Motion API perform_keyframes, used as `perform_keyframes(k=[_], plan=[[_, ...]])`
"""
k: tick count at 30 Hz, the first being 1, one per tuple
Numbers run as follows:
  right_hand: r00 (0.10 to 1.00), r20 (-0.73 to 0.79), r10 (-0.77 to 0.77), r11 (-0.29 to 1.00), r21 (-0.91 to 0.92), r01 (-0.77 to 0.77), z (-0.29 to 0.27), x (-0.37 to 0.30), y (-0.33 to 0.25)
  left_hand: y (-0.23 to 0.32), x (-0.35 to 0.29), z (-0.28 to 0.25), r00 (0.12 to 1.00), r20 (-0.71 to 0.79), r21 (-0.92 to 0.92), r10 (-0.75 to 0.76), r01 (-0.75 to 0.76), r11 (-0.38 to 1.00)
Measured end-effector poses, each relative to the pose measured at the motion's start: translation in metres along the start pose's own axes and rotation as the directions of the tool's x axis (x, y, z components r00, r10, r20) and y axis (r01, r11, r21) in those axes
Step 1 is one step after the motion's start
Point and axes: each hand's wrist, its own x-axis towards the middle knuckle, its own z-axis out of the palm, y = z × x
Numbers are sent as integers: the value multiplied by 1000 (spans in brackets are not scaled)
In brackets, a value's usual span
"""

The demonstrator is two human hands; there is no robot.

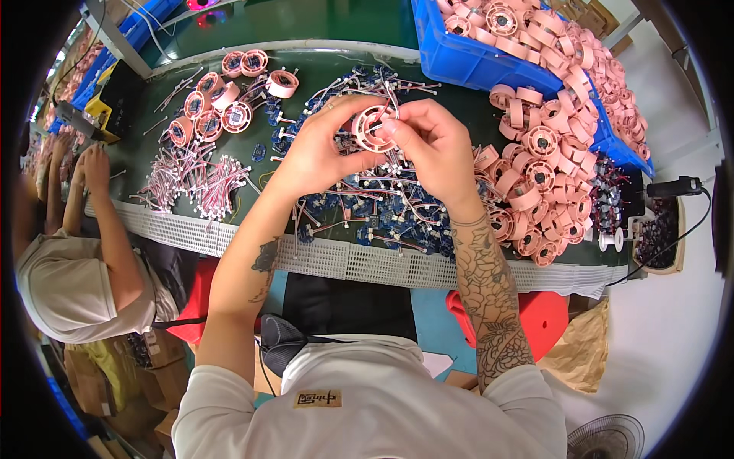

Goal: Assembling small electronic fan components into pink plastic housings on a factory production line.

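Observation:
My left hand (315, 151) curls its fingers and thumb around a round pink plastic housing (364, 130), holding it above the middle of the workbench. From the other side, my right hand (443, 153) has thumb and index finger closed at the housing's open face. They pinch a thin wire cable (392, 98) there, which loops up over the rim. Under both hands lies a heap of small blue circuit boards (382, 218) with white-plugged cables. What sits inside the housing is partly covered by my fingers.
Pink housings (535, 176) pile up at right, below a blue bin (489, 63) full of more. Several housings with boards (237, 116) stand at left, near bundled cables (222, 187). A white perforated strip (367, 264) edges the bench. Another person's hands (93, 168) work at far left.

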Motion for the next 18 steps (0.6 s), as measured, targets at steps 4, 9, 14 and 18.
perform_keyframes(k=[4, 9, 14, 18], plan=[[1000, 16, -13, 998, 60, 12, 5, -1, 3, 0, 0, 2, 997, -29, 120, 68, -64, 991], [999, -46, -23, 983, -181, 15, 8, -2, 2, -4, 2, 6, 957, -90, 353, 277, -229, 907], [981, -101, -167, 887, -451, 104, 0, 1, -3, 1, 0, -1, 983, -117, 230, 138, -108, 967], [965, -92, -245, 880, -438, 181, -11, 5, -14, -12, 0, -14, 999, 48, -183, 22, -13, 983]])
